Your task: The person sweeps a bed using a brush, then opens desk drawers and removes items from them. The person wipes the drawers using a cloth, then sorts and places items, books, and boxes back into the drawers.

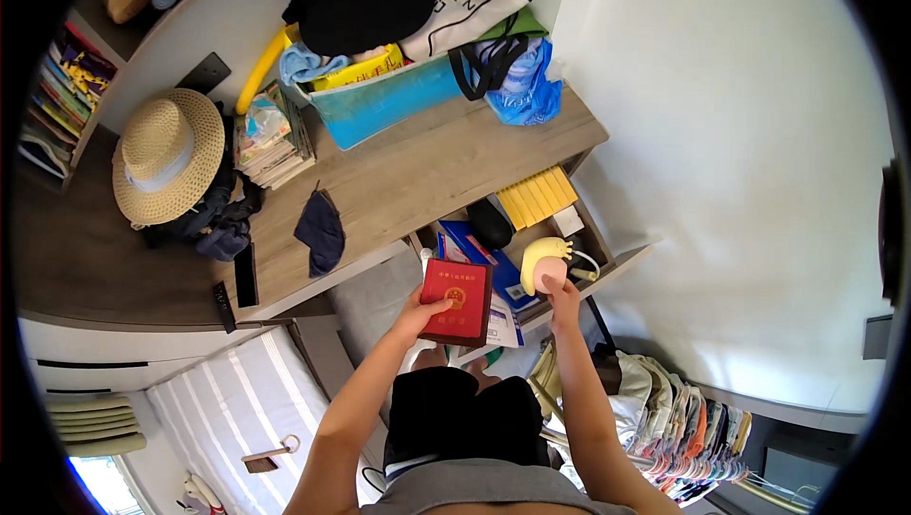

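Observation:
My left hand [414,317] grips a red booklet [457,295] with a gold emblem, thumb across its cover; a darker brown edge shows beneath. My right hand [562,304] is closed on a yellow object with a round pink part [545,266], held over the open drawer [607,273]; I cannot make out its exact kind. A white cord curves beside it. Within the drawer lie a row of yellow boxes [536,199], a dark rounded object [490,224] and blue printed folders [460,238]. White papers [504,325] show beside the red booklet.
On the wooden desk [399,183] are a straw hat [161,149], stacked books [275,149], a dark cloth mask [321,233], a black phone [246,275] and a blue bin [389,102] piled with things. Hanging clothes [674,411] stand at lower right, a striped bed [218,411] lower left.

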A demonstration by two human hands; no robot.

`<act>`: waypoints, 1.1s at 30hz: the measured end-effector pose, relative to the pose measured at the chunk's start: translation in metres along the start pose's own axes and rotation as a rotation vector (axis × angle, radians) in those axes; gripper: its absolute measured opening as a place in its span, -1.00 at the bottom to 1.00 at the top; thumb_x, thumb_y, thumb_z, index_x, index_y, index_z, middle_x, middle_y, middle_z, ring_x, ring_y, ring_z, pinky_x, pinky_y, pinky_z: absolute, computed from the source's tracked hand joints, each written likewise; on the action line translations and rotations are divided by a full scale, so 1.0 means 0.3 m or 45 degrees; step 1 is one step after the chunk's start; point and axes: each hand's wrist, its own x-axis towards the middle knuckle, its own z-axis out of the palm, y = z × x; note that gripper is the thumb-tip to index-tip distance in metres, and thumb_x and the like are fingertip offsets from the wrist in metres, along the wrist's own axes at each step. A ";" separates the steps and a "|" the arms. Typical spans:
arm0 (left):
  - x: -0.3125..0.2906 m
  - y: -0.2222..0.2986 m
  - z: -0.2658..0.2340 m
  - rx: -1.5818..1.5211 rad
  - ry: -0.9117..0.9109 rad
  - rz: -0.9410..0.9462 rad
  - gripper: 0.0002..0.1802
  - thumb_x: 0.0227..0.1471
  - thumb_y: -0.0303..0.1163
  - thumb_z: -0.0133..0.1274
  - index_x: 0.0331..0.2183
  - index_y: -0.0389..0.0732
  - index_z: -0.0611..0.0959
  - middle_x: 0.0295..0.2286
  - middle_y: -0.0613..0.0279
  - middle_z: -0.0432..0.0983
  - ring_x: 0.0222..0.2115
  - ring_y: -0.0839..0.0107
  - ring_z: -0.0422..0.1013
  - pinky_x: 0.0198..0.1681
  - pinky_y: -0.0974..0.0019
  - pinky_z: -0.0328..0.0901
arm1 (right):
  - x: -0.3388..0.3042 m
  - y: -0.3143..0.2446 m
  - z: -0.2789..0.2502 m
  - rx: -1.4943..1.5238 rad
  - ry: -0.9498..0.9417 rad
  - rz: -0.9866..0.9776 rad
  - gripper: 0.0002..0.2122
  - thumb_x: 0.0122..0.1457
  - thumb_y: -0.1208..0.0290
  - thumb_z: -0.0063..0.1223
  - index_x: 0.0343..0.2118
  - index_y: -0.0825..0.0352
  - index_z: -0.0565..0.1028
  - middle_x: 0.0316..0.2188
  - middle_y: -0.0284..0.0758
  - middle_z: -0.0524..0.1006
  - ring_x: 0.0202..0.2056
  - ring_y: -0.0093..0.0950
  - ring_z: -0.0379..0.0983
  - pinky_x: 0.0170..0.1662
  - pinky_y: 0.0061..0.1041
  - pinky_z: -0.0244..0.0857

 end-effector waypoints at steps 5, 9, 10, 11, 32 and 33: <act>-0.109 0.090 -0.074 0.044 -0.124 0.151 -0.49 -0.16 -0.48 0.16 -0.10 -0.22 0.37 -0.23 0.20 0.44 -0.24 0.42 0.40 -0.18 0.36 0.33 | -0.059 -0.019 0.055 0.253 -0.096 0.089 -0.70 -0.07 0.36 0.19 -0.26 0.34 0.46 -0.34 -0.40 0.48 -0.32 -0.63 0.39 -0.26 -0.71 0.22; -0.102 0.164 -0.183 0.072 -0.069 0.250 -0.48 -0.14 -0.48 0.16 -0.09 -0.22 0.36 -0.23 0.21 0.43 -0.24 0.45 0.40 -0.19 0.38 0.33 | -0.070 -0.012 0.156 0.258 -0.230 0.029 -0.71 -0.05 0.37 0.17 -0.25 0.34 0.45 -0.31 -0.39 0.48 -0.29 -0.62 0.40 -0.23 -0.65 0.25; -0.089 0.185 -0.216 0.033 -0.034 0.283 -0.48 -0.14 -0.48 0.15 -0.09 -0.22 0.36 -0.23 0.22 0.43 -0.25 0.46 0.39 -0.19 0.38 0.32 | -0.084 -0.021 0.195 0.214 -0.220 0.054 -0.72 -0.05 0.37 0.17 -0.25 0.34 0.45 -0.31 -0.38 0.48 -0.29 -0.61 0.40 -0.22 -0.63 0.26; -0.072 0.204 -0.250 -0.007 -0.001 0.314 -0.49 -0.13 -0.48 0.15 -0.09 -0.22 0.36 -0.23 0.23 0.43 -0.25 0.46 0.39 -0.19 0.38 0.32 | -0.099 -0.032 0.246 0.216 -0.216 0.049 -0.74 -0.05 0.36 0.17 -0.28 0.32 0.47 -0.37 -0.46 0.48 -0.37 -0.68 0.37 -0.32 -0.73 0.20; 0.351 0.297 -0.620 -0.251 0.247 0.726 -0.55 -0.07 -0.48 0.11 -0.12 -0.23 0.33 -0.28 0.19 0.43 -0.29 0.46 0.38 -0.25 0.41 0.33 | 0.187 -0.024 0.952 -0.103 0.151 -0.243 -0.65 -0.02 0.11 0.13 -0.40 0.37 0.50 -0.62 -0.51 0.35 -0.61 -0.71 0.22 -0.59 -0.70 0.09; 0.388 0.266 -0.638 -0.168 0.283 0.655 -0.54 -0.07 -0.48 0.10 -0.11 -0.24 0.31 -0.26 0.17 0.42 -0.27 0.44 0.39 -0.23 0.39 0.33 | 0.253 -0.003 0.961 -0.133 0.206 -0.316 -0.67 -0.04 0.12 0.15 -0.43 0.35 0.49 -0.62 -0.52 0.34 -0.63 -0.71 0.20 -0.61 -0.68 0.06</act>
